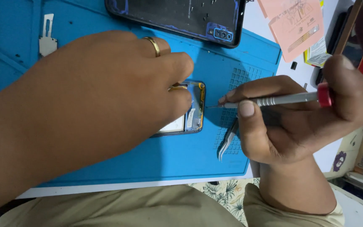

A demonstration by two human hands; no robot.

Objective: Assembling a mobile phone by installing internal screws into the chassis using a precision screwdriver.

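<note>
Phone chassis, opened, sits mid blue mat, pinned under left hand, fingers pressed together. Right hand pinches screwdriver, tweezers tucked beneath; tip at chassis right edge, likely screw work. Next needs steady seating. Room right is tight; back cover lies far.
</note>
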